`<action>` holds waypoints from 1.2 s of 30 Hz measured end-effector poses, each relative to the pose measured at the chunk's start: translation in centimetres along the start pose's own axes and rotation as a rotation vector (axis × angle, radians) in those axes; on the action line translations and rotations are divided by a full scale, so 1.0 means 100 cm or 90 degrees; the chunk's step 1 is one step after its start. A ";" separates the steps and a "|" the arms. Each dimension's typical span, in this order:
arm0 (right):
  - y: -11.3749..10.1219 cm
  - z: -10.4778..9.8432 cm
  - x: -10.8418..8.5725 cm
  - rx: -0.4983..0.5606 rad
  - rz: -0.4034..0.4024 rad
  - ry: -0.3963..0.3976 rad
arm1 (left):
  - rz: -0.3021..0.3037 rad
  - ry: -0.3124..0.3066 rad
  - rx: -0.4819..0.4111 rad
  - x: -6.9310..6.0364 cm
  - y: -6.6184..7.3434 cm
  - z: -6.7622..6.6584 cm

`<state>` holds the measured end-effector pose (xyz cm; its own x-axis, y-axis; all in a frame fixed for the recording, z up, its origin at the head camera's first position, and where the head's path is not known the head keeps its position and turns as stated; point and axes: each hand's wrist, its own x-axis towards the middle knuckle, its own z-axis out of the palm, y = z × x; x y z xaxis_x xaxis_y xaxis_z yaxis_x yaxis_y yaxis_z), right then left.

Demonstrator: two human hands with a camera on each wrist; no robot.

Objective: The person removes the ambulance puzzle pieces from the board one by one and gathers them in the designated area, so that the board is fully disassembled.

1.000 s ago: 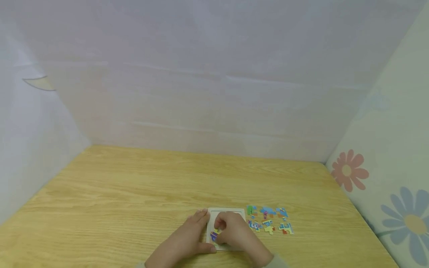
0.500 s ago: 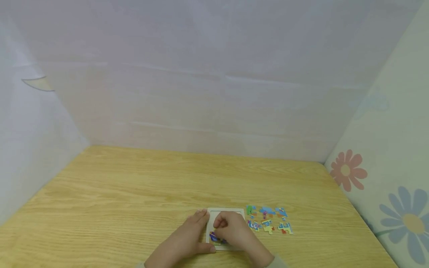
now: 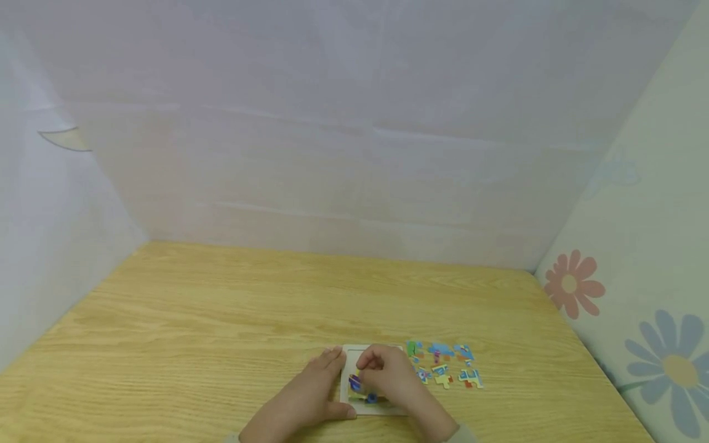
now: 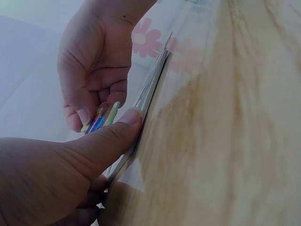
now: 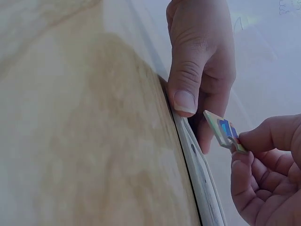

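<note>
Left hand (image 3: 316, 381) unmoved since earlier frame; fingers laid extended at left edge of white tray (image 3: 354, 363), thumb rested on near edge. Puzzle piece (image 5: 223, 131) pinched above tray by right hand (image 3: 390, 378), which has been raised slightly; blue round detail (image 3: 372, 399) low in tray now exposed. Tray's right part hidden. Loose pieces (image 3: 443, 379) spread on counter (image 3: 266, 307), one newly part-covered. Flowers (image 3: 574, 284) printed beyond.
</note>
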<state>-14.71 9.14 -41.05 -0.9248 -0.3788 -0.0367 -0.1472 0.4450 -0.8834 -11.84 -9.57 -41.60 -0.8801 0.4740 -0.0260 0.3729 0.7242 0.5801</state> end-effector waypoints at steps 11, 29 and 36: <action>0.000 -0.013 -0.004 0.019 -0.020 0.007 | -0.013 -0.010 -0.009 0.001 0.000 0.000; 0.004 -0.032 -0.020 0.043 0.030 0.075 | -0.009 0.002 0.014 0.001 0.000 0.001; 0.011 -0.039 -0.025 0.039 0.031 0.082 | -0.012 0.002 0.014 0.003 -0.001 0.003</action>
<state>-13.91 13.79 -40.10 -0.9683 -0.2486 -0.0237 -0.0825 0.4080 -0.9093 -12.02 -9.39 -41.92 -0.8880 0.4585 -0.0341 0.3626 0.7440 0.5613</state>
